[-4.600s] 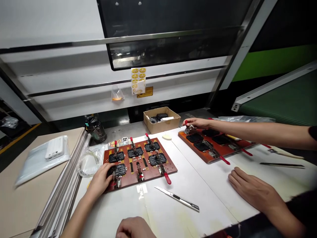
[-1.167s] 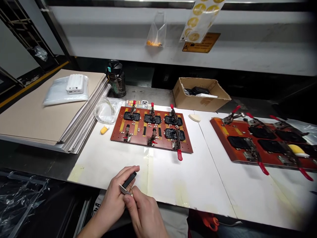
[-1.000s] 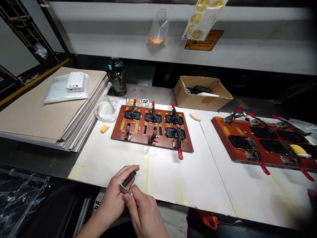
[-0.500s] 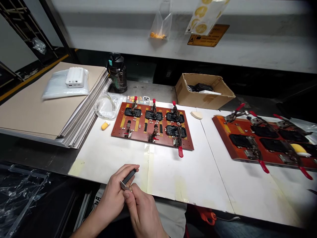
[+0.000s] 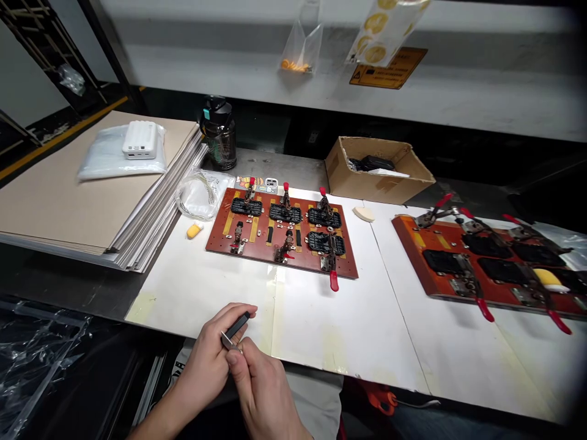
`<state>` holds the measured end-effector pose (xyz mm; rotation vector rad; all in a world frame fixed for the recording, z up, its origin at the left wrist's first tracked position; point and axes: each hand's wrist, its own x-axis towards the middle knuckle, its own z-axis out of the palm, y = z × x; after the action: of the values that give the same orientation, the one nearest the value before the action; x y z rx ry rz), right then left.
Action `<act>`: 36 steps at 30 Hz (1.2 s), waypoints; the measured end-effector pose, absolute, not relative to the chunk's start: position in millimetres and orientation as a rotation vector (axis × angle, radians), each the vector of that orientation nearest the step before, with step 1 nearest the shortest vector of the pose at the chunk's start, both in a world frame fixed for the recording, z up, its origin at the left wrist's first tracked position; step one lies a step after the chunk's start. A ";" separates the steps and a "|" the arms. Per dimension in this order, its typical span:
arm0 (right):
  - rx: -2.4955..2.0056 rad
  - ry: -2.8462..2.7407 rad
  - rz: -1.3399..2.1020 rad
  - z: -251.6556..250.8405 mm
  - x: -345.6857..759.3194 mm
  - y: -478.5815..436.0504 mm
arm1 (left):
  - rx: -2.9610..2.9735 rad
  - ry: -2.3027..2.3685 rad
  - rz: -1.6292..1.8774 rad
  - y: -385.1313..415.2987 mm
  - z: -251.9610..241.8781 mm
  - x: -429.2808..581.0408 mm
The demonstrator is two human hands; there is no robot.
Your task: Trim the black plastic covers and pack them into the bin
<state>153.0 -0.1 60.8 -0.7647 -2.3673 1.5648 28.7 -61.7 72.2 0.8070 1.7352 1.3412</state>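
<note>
At the table's front edge, my left hand [image 5: 208, 348] is closed around a small black rectangular part [image 5: 238, 325], whose far end sticks out past the fingers. My right hand [image 5: 266, 385] pinches a short metal blade [image 5: 227, 340] and presses it against the near end of that part; the blade's handle is hidden in the fist. Beyond both hands lies a red-brown fixture board [image 5: 247, 244] with red-tipped toggle clamps and several black plastic pieces [image 5: 285, 212]. One front clamp [image 5: 333, 280] has its red handle toward me.
A second clamp board [image 5: 426, 275] sits at the right, a yellow sponge [image 5: 548, 278] on it. Left are stacked cardboard sheets [image 5: 55, 201] with a white power bank [image 5: 140, 139]. Behind stand a dark bottle [image 5: 220, 137] and an open carton [image 5: 376, 183]; a yellow piece [image 5: 194, 231] lies nearby.
Both hands keep almost the same pose, with the blade still against the black part. The view has shifted very slightly; nothing else has visibly moved.
</note>
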 end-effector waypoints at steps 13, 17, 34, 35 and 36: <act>-0.858 -2.336 1.530 61.4 154.9 2.7 | 0.785 1.697 1.329 -65.0 72.9 31.9; -0.914 -2.288 1.564 59.2 158.9 12.9 | 0.831 1.769 1.279 -64.7 73.0 33.8; -1.198 -2.169 1.531 51.7 163.7 41.6 | 0.851 1.775 1.290 -61.5 73.3 35.6; -1.229 -2.139 1.527 50.3 164.8 45.2 | 0.851 1.773 1.282 -61.1 73.5 35.9; -1.238 -2.115 1.536 49.5 165.9 47.2 | 0.844 1.770 1.273 -60.4 73.5 36.3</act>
<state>165.9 47.2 49.5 -1.2376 -2.1153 1.5364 36.3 -60.4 73.5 0.8443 1.7701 1.2731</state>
